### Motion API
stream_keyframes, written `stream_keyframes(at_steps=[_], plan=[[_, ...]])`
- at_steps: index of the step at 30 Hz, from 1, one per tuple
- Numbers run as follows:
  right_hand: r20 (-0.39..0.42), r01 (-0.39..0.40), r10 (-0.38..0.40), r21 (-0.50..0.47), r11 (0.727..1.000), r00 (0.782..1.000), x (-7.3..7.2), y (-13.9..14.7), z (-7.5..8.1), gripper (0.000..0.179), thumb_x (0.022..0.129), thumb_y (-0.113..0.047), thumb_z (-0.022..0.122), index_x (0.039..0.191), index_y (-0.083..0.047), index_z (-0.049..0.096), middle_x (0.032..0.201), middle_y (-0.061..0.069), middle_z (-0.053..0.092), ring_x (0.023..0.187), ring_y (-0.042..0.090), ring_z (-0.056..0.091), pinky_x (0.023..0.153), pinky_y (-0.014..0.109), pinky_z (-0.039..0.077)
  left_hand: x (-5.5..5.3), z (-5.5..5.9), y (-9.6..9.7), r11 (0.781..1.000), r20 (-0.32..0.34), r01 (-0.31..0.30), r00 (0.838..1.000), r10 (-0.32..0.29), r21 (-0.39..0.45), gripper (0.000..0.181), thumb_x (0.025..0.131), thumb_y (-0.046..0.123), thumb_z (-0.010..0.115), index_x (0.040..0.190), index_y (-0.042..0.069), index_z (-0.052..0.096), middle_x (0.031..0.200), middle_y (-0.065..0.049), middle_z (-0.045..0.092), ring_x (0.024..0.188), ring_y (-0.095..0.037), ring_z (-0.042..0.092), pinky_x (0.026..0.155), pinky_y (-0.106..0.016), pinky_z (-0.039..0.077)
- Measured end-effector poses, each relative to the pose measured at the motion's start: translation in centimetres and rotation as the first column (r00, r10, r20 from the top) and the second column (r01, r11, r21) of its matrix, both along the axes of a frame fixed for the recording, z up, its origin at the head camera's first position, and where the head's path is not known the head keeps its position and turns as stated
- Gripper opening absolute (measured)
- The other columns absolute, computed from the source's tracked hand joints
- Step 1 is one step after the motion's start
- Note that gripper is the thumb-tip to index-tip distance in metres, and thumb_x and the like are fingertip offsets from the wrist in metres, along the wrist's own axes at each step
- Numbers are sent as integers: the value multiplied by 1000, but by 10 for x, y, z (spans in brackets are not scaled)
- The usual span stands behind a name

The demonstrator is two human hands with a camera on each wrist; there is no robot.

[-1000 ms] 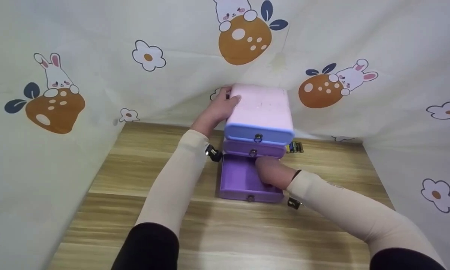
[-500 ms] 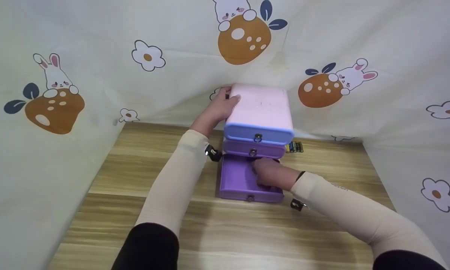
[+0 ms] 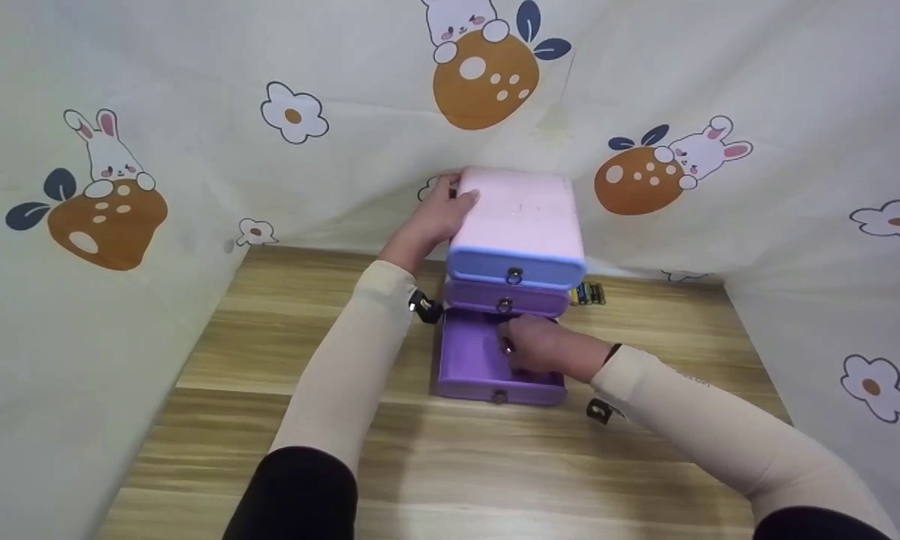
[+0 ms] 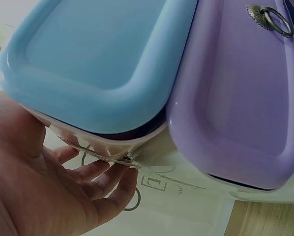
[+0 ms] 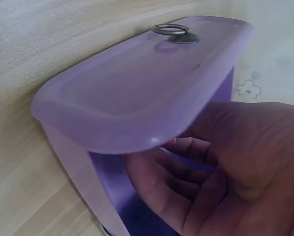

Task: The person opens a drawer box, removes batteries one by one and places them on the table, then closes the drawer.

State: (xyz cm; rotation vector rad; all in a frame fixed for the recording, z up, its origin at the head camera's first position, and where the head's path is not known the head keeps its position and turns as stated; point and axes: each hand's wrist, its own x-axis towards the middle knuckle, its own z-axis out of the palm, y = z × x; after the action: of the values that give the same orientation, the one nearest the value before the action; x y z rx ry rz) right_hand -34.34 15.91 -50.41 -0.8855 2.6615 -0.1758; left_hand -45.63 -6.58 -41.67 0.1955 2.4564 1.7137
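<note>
A small drawer cabinet [image 3: 523, 206] has a pink top, a blue upper drawer front and purple drawers below. My left hand [image 3: 439, 214] holds its left side, thumb over the top edge and fingers along the side wall. The bottom purple drawer [image 3: 465, 352] is pulled out. Inside that drawer is my right hand [image 3: 536, 343], fingers curled. Between its thumb and fingers shows a small battery-like object [image 3: 508, 346] with a dark red body and shiny end. In the right wrist view the drawer front [image 5: 127, 93] hides most of the fingertips.
Several batteries [image 3: 589, 293] lie side by side on the wood-grain surface [image 3: 450, 465], right of the cabinet. Behind and at both sides hangs a pale cloth [image 3: 360, 165] printed with rabbits and flowers. Each drawer front has a metal ring pull [image 3: 499, 397].
My right hand has shifted slightly left and turned within the drawer, and the red, shiny-ended object has come into view in its fingers. My left hand stays on the cabinet.
</note>
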Motion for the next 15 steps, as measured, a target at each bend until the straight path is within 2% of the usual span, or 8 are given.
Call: stream_keyframes(at_steps=[8, 15], plan=[[-16, -33, 31, -162, 986, 999, 6, 8, 9, 13, 85, -2, 77, 93, -10, 70, 76, -4, 61, 70, 15, 57, 65, 36, 53, 0, -1, -1, 1000, -8, 9, 1000, -9, 20, 66, 116, 43, 53, 169, 11, 32, 167, -13, 45, 150, -26, 48, 123, -40, 41], [-66, -62, 47, -255, 965, 997, 12, 19, 20, 16, 84, -3, 78, 97, -9, 71, 76, -4, 62, 70, 15, 58, 63, 36, 54, 0, -1, -1, 1000, 5, 4, 1000, -5, 6, 68, 116, 46, 53, 171, 13, 30, 171, -11, 42, 153, -25, 45, 125, -41, 39]])
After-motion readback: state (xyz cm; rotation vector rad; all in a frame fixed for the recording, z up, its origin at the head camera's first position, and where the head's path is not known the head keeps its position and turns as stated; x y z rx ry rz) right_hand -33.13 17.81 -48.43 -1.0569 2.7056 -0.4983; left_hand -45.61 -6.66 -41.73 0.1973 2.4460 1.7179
